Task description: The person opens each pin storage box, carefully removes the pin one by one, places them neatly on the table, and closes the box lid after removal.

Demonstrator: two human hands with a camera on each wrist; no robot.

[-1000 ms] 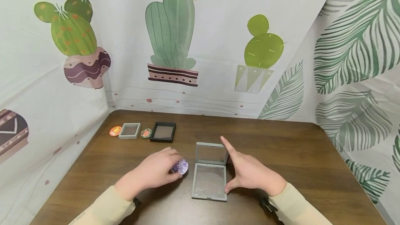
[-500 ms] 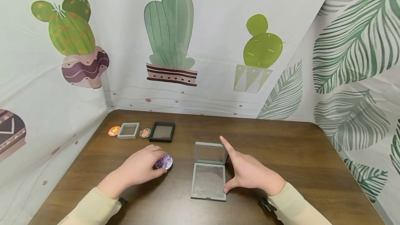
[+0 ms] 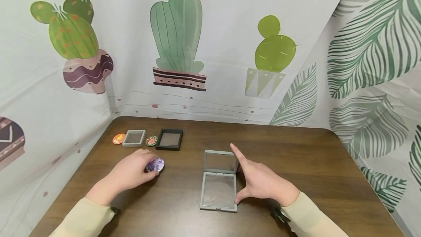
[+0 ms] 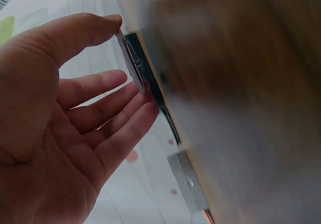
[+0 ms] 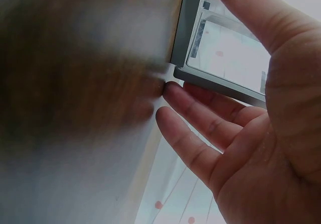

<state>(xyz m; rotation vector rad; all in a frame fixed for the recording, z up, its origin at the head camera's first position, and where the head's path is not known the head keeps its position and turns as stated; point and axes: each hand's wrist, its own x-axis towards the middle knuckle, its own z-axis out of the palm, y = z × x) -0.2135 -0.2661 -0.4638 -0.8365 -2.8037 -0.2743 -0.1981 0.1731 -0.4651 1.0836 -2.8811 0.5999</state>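
My left hand (image 3: 133, 171) pinches a round purple pin badge (image 3: 155, 165) between thumb and fingers, over the left part of the table. In the left wrist view the badge (image 4: 129, 63) is seen edge-on, with the wire pin on its back showing. A grey clear-windowed display case (image 3: 218, 191) lies in front of me, its lid (image 3: 219, 162) raised at the far side. My right hand (image 3: 263, 178) spreads along the case's right side, thumb at the base and index finger at the lid's corner. The right wrist view has the other fingers behind the lid's frame (image 5: 220, 87).
At the back left of the brown table (image 3: 296, 153) are an orange round badge (image 3: 118, 139), a small grey frame (image 3: 134, 138), a green-and-red round badge (image 3: 151, 140) and a black frame (image 3: 169, 139). Behind them hangs a white cloth (image 3: 227, 46) printed with cacti.
My left hand has moved left with the purple badge, away from the grey case. My right hand and the open case have stayed in place.
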